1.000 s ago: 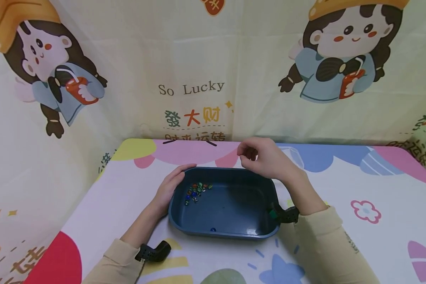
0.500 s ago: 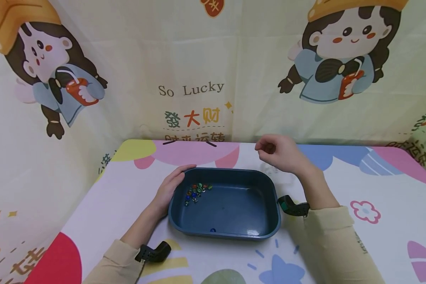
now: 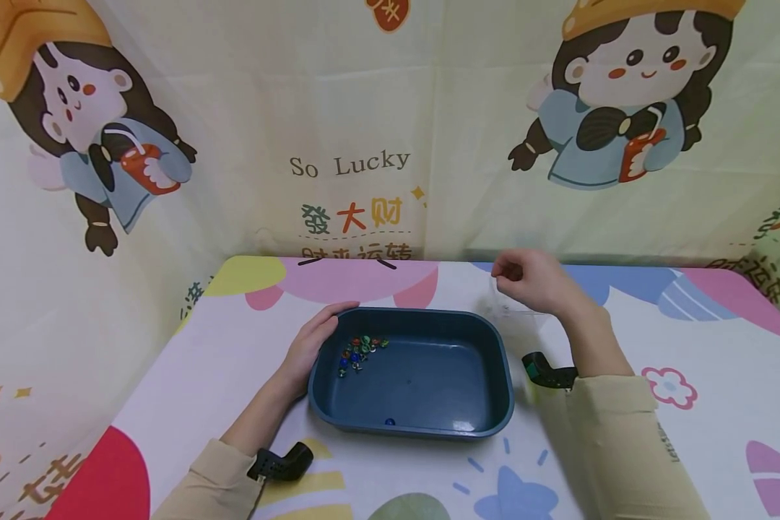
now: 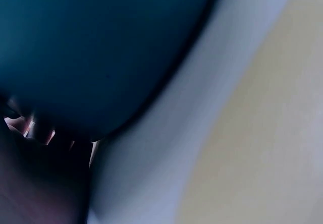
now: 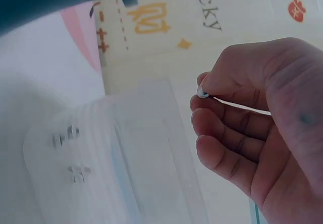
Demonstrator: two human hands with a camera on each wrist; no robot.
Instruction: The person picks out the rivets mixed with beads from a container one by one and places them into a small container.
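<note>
A dark blue plastic basin point(image 3: 422, 383) sits on the table. Several colourful glass marbles point(image 3: 360, 350) are clustered at its left end, and one blue marble point(image 3: 390, 421) lies by its near wall. My left hand point(image 3: 308, 347) rests along the outside of the basin's left back corner, fingers fairly straight; the left wrist view shows it dark beside the basin wall. My right hand point(image 3: 533, 278) is raised beyond the basin's right back corner. Its thumb and forefinger pinch a small glassy marble point(image 5: 203, 92). Under that hand stands a clear plastic box point(image 3: 503, 307).
In the right wrist view, a few small greyish pieces point(image 5: 78, 173) show through the clear box's wall. A patterned cloth point(image 3: 624, 318) covers the table, and a printed curtain point(image 3: 364, 87) hangs behind its back edge.
My right hand has moved right, from above the basin's back rim to over the clear box, fingers still pinched. My left hand, the basin and the marbles in it have stayed put.
</note>
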